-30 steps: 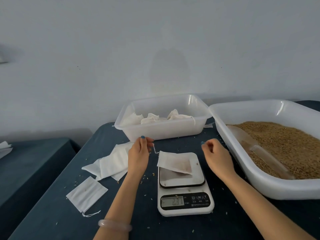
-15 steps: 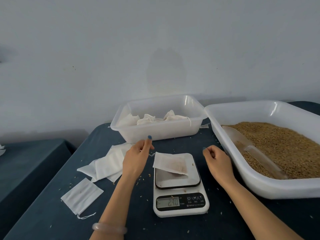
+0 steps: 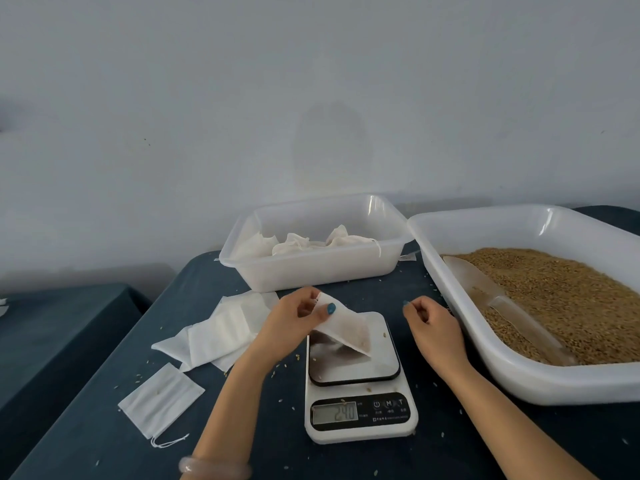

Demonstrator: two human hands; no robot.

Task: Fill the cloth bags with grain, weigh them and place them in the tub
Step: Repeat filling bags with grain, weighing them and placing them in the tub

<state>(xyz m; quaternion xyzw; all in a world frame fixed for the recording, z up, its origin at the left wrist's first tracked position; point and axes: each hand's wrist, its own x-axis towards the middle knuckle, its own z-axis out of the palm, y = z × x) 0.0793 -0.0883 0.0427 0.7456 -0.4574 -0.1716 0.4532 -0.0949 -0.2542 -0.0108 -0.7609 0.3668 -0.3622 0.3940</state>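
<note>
The cloth bag (image 3: 346,329) is tilting over the scale (image 3: 360,433), its lower corner resting on the platform, while the left hand (image 3: 291,323) is pinching its raised upper edge in a thumb-and-finger grip. The right hand (image 3: 433,330) is hovering just right of the scale with fingers curled; whether its grip is holding anything cannot be told. Behind the scale the tub (image 3: 311,271) is sitting, a strip of bare counter (image 3: 381,292) lying between them. The grain tray (image 3: 519,379) is edging near the scale's right side; empty bags (image 3: 214,334) are lying to its left.
</note>
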